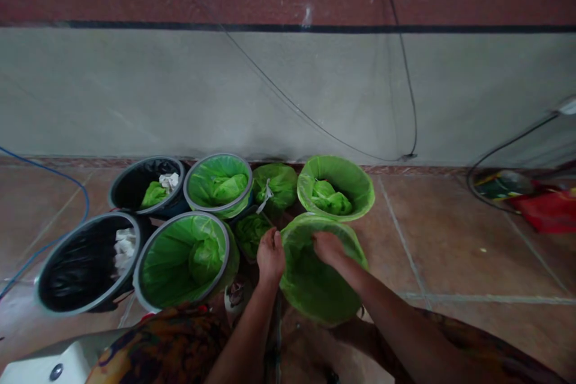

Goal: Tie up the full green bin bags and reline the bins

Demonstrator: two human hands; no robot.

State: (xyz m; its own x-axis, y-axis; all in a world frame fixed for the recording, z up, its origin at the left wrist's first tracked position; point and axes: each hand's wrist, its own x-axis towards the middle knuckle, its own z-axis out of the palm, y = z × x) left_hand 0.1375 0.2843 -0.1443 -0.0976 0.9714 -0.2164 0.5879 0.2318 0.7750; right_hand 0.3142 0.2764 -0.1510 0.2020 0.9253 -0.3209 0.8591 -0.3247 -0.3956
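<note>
In front of me stands a bin lined with a light green bag [324, 306], its mouth facing up. My left hand [271, 257] is closed at the left rim, its fingers curled on the edge of the green bin liner. Over the mouth of the same bin, my right hand [329, 247] reaches in with its fingers bent downward. Those fingertips are dim against the liner, and whatever they hold is hard to make out. Just behind is another green-lined bin [366, 192] with a crumpled green bag [330, 198] inside.
To the left are grey-rimmed bins with green liners [155, 264] and black liners [58, 270]; some hold white crumpled pieces [125, 249]. A tied green bag [281, 183] sits by the wall [180, 96]. Cables hang there; a blue cable [83, 192] crosses the floor. A red item [546, 207] lies right.
</note>
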